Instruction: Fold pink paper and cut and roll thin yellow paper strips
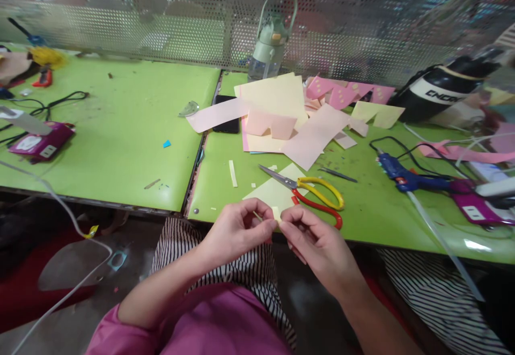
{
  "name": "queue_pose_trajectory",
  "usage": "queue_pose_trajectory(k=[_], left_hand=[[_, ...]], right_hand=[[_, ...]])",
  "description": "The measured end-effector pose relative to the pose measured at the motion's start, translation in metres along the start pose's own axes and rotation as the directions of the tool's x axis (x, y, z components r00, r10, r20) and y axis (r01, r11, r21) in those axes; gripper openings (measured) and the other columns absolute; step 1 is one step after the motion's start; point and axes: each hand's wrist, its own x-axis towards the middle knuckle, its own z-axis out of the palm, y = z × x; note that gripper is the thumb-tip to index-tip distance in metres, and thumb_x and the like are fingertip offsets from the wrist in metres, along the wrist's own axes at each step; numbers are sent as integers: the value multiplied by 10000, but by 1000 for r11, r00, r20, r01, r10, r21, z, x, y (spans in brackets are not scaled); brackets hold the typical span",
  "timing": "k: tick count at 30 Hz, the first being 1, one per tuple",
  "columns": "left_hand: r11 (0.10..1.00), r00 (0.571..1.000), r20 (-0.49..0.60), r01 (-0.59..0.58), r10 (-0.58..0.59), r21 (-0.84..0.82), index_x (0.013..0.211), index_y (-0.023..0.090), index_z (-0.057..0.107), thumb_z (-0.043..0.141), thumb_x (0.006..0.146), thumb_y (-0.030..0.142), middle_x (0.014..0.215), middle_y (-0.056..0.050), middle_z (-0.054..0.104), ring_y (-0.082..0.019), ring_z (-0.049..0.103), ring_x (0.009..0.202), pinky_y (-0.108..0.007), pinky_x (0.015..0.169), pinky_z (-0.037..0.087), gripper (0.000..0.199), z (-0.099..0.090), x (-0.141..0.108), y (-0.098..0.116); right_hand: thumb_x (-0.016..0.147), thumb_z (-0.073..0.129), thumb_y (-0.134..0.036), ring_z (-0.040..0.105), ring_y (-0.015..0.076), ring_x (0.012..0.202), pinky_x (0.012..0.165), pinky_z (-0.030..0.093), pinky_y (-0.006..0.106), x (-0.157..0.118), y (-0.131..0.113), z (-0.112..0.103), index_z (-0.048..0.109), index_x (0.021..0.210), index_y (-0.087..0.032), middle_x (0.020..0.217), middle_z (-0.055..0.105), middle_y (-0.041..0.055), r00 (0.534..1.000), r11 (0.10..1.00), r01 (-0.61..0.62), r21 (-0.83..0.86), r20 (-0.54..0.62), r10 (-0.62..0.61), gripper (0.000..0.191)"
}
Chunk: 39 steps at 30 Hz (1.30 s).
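Note:
My left hand (245,229) and my right hand (311,234) meet at the near edge of the green table. Between their fingertips is a small pale yellow paper piece (276,213), pinched from both sides. Scissors (300,184) with one yellow and one red handle lie just beyond my hands, blades pointing left. Under them rests a pale yellow sheet (263,191). A narrow paper strip (233,174) lies to the left of it, with tiny scraps nearby.
Pink and cream papers (273,97) are heaped farther back, beside a phone (226,124) and a green bottle (266,49). A blue glue gun (406,175) and black bottle (442,89) are at the right. Tweezers (338,174) lie beyond the scissors. A cable hangs at left.

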Motion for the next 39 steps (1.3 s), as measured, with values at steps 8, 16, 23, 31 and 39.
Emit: queue_pose_trajectory(k=[8, 16, 23, 31, 39], left_hand=[[990, 999, 21, -36, 33, 134, 792, 154, 583, 652, 818, 277, 592, 49, 521, -55, 428, 516, -183, 488, 322, 144, 0, -1, 1], [1000, 1000, 16, -24, 24, -8, 908, 141, 612, 694, 805, 312, 554, 63, 503, -40, 384, 454, -164, 427, 283, 217, 5, 0, 3], [987, 997, -53, -54, 47, -153, 846, 147, 611, 717, 795, 388, 573, 33, 566, -51, 468, 486, -161, 462, 362, 268, 11, 6, -2], [982, 994, -109, 8, -29, -190, 754, 150, 585, 782, 709, 417, 559, 33, 602, -54, 523, 453, -152, 426, 381, 334, -14, 12, 13], [985, 983, -180, -52, 22, -162, 733, 151, 575, 800, 649, 454, 574, 40, 599, -62, 540, 458, -169, 422, 377, 386, -24, 20, 21]], right_hand=[[815, 658, -442, 439, 86, 527, 434, 352, 211, 4, -5, -1, 614, 796, -221, 729, 548, -11, 995, 996, 78, -33, -61, -80, 226], [745, 737, -473, 243, 43, 454, 387, 217, 189, 10, 0, 13, 596, 794, -215, 632, 461, -62, 977, 909, -22, 415, -184, 108, 298], [755, 720, -495, 285, 56, 489, 398, 242, 180, 7, -2, 28, 552, 792, -228, 677, 463, -54, 967, 889, 15, 457, -232, 103, 317], [859, 517, -401, 579, 352, 1119, 954, 450, 541, 20, 17, -62, 608, 1131, -172, 1201, 637, 181, 928, 607, 124, -785, -125, -351, 367], [742, 482, -220, 689, 293, 854, 726, 541, 415, 37, 20, -91, 605, 994, -209, 959, 707, 110, 963, 386, 173, -906, 73, -260, 280]])
